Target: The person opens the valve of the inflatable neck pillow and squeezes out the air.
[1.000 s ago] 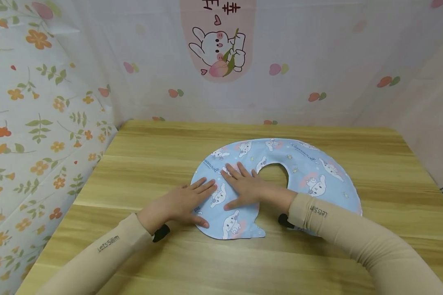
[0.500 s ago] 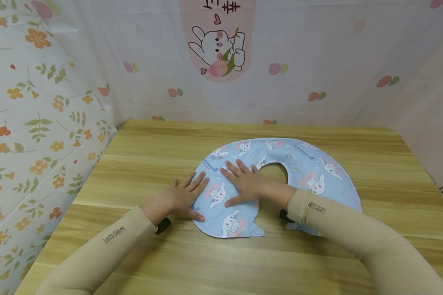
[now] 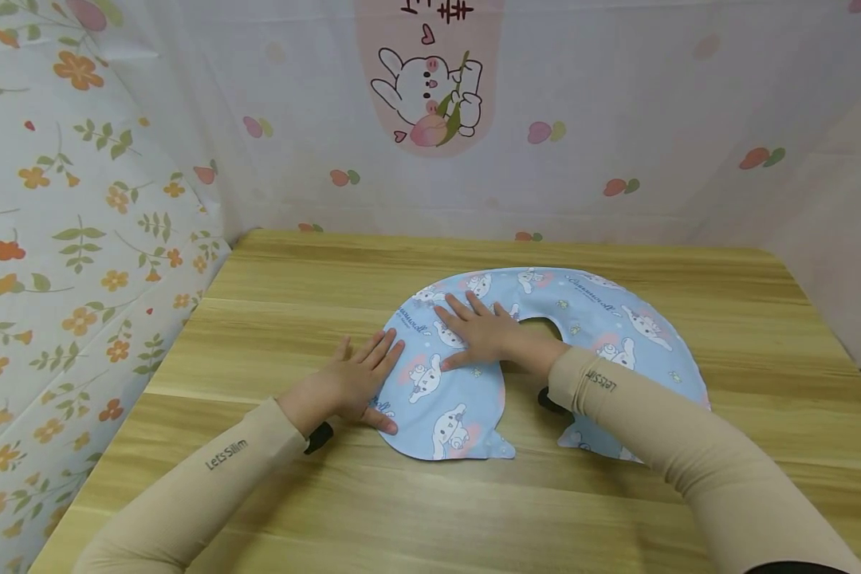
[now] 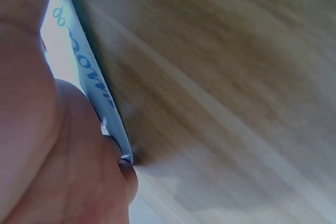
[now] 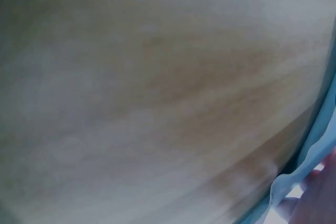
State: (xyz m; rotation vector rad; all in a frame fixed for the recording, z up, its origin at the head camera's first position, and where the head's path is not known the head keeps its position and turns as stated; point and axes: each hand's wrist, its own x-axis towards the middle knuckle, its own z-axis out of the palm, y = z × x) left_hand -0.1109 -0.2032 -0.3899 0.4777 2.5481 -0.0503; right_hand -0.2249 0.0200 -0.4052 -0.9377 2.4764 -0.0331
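Blue printed fabric in a flat ring shape, a deflated neck pillow (image 3: 581,335) with cartoon dogs on it, lies spread on the wooden table (image 3: 294,287) under both hands. The left hand (image 3: 351,383) lies flat with straight fingers at the pillow's outer left edge, fingertips on the cloth and palm on bare wood; the left wrist view shows that edge (image 4: 94,93) beside the palm. The right hand (image 3: 484,335) is also flat, fingers spread, pressing the cloth just beside the central opening; neither hand grips anything. Compared with a second ago, the right hand has slid away from the body towards the far part of the ring, and the left hand has drawn outward to the rim, so the two now sit further apart. That reads as a smoothing stroke, pressing the cover flat from the near lobe outward. Beyond the hands, a curtain with a rabbit print (image 3: 426,92) hangs behind the table, and a floral one (image 3: 79,231) hangs past the left hand.
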